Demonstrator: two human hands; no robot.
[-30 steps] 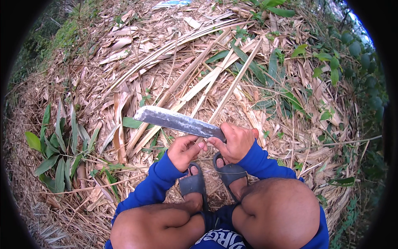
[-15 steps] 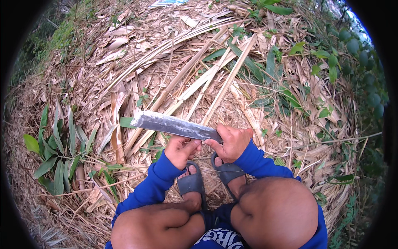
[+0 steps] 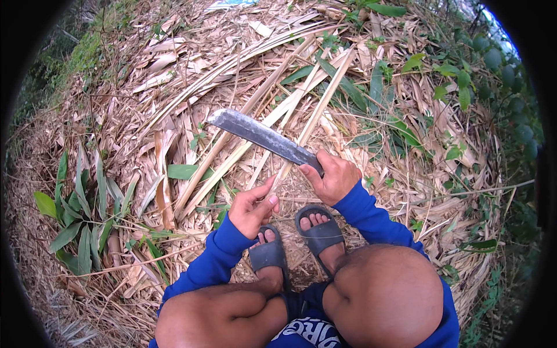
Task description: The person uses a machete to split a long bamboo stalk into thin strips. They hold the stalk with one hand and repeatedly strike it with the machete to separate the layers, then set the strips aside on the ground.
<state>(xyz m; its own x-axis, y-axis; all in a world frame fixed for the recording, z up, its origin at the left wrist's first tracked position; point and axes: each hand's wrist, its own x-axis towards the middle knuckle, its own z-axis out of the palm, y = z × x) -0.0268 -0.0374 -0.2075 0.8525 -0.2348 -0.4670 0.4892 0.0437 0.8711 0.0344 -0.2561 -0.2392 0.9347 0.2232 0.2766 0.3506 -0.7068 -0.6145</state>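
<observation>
My right hand (image 3: 335,178) is closed around the handle of a machete (image 3: 258,133), and the fingers hide the handle. Its dark grey blade, worn pale along one edge, points up and to the left across the pale strips. My left hand (image 3: 250,210) pinches the near end of a long, pale plant strip (image 3: 319,110) between thumb and fingers. From there the strip slants away to the upper right, passing under the blade near my right hand. The blade is apart from my left hand.
Several more split strips (image 3: 232,158) lie on the ground ahead, among dry leaf litter (image 3: 110,136). A leafy green plant (image 3: 87,232) grows at the left, vines (image 3: 505,87) at the right. My sandalled feet (image 3: 321,235) are just below my hands.
My right hand has lifted the machete forward and to the right, away from my left hand, and the blade is now more steeply tilted. The strip's near end has come into view at my left fingers.
</observation>
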